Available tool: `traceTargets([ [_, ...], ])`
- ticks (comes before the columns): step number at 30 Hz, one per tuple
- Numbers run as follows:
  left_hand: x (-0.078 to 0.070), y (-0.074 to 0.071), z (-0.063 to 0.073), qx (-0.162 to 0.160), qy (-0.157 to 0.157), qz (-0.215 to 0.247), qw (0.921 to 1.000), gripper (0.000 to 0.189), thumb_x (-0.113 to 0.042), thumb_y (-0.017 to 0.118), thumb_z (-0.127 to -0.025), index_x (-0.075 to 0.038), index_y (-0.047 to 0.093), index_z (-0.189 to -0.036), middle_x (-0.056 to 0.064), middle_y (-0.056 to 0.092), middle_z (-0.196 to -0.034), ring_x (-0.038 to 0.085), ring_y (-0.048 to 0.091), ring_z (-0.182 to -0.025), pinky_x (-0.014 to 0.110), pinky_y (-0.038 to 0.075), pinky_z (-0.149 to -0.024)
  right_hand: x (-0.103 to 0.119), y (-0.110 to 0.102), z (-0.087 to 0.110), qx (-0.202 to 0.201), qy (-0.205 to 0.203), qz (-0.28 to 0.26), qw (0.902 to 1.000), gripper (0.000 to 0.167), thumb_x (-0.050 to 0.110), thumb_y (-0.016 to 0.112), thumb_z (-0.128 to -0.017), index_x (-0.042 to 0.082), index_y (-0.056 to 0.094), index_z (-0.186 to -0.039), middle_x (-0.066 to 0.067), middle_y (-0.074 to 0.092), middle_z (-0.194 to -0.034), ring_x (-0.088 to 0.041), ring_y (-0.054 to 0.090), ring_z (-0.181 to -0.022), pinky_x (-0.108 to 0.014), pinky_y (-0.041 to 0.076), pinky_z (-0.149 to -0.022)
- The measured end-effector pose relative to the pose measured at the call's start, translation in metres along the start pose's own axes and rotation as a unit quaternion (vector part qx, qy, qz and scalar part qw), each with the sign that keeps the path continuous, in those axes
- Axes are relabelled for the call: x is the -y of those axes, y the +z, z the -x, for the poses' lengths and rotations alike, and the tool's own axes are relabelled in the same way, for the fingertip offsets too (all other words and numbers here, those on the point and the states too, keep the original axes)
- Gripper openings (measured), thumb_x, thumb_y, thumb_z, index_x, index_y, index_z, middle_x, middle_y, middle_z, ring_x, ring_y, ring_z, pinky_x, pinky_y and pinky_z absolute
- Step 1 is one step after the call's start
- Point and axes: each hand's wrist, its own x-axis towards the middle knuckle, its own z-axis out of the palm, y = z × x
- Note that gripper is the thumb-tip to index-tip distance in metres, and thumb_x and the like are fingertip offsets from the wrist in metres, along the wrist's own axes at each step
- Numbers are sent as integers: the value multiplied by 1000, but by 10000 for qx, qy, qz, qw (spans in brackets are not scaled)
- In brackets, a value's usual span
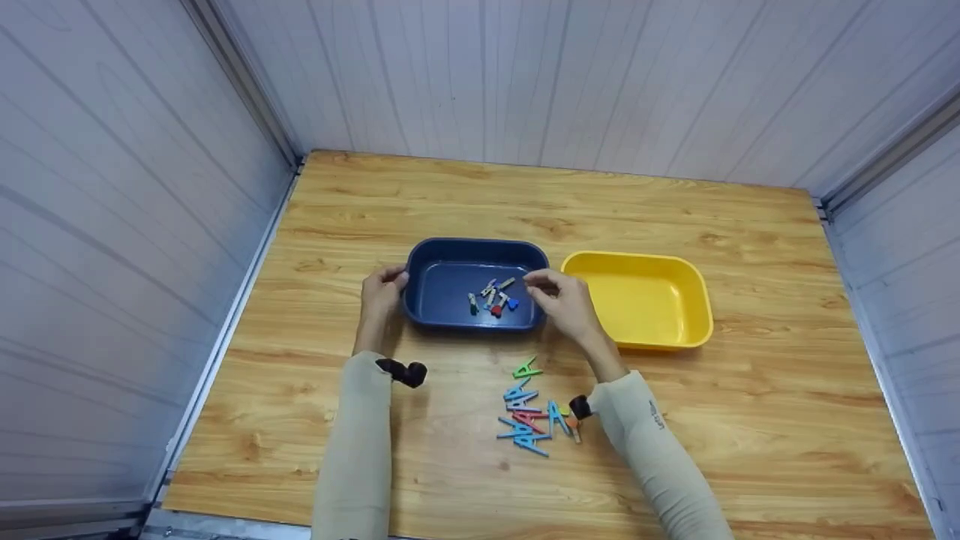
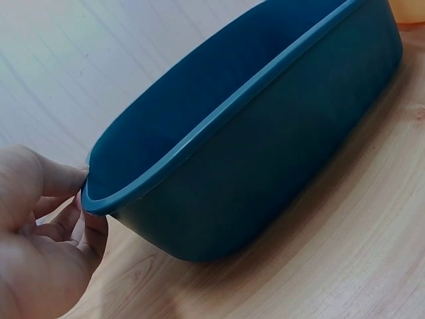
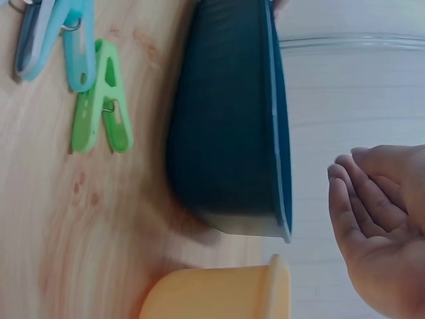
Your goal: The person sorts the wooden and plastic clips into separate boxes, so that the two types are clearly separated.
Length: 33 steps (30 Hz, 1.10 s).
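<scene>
A dark blue basin (image 1: 480,327) stands on the wooden table with several small wooden clothespins (image 1: 491,297) inside, some with red or blue decorations. My left hand (image 1: 381,294) pinches its left rim; in the left wrist view the thumb lies on top and the fingers (image 2: 93,236) curl beneath the lip. Over the basin's right end hovers my right hand (image 1: 564,301), apart from the rim. Its fingers (image 3: 345,206) are loosely bent, and nothing shows between them and the thumb. Plastic clothespins (image 1: 525,420) in blue, red and other colours lie in front, with a green clothespin (image 1: 527,368) nearest the basin.
A yellow basin (image 1: 675,346) stands just right of the blue one, with nothing seen inside it. Near my right sleeve lies a small clothespin with an orange top (image 1: 573,424). Pale panel walls (image 1: 480,82) enclose the table (image 1: 787,390) at the back and sides.
</scene>
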Motion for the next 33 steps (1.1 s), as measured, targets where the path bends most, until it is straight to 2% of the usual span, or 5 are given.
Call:
traceTargets([
  [10, -1, 0, 0, -3, 68, -90, 9999, 29, -8, 55, -95, 4, 61, -120, 18, 61, -117, 22, 54, -104, 27, 44, -90, 1, -11, 20, 32, -120, -167, 9998, 17, 16, 64, -91, 11, 70, -107, -4, 71, -102, -15, 65, -93, -32, 54, -86],
  [16, -1, 0, 0, 13, 28, -32, 10000, 28, -8, 56, -94, 4, 62, -120, 18, 60, -117, 22, 54, -105, 28, 44, -90, -3, -13, 33, 88, -270, -79, 9996, 17, 16, 65, -91, 8, 71, -106, -2, 71, -101, -14, 66, -93, -29, 54, -86],
  [23, 0, 0, -1, 37, 3, -79, 10000, 27, -8, 55, -95, 3, 62, -119, 16, 60, -116, 21, 53, -106, 28, 43, -91, -11, -16, 51, 239, -290, -23, 9993, 18, 18, 65, -91, 8, 71, -105, 1, 71, -102, -12, 66, -94, -28, 54, -86],
  [33, 0, 0, 0, 46, -39, -88, 9999, 28, -9, 56, -95, 2, 62, -120, 17, 61, -117, 21, 54, -105, 28, 45, -90, -27, -20, 77, 367, -226, -71, 9990, 19, 19, 66, -90, 7, 72, -103, 0, 72, -99, -11, 66, -89, -24, 54, -80],
])
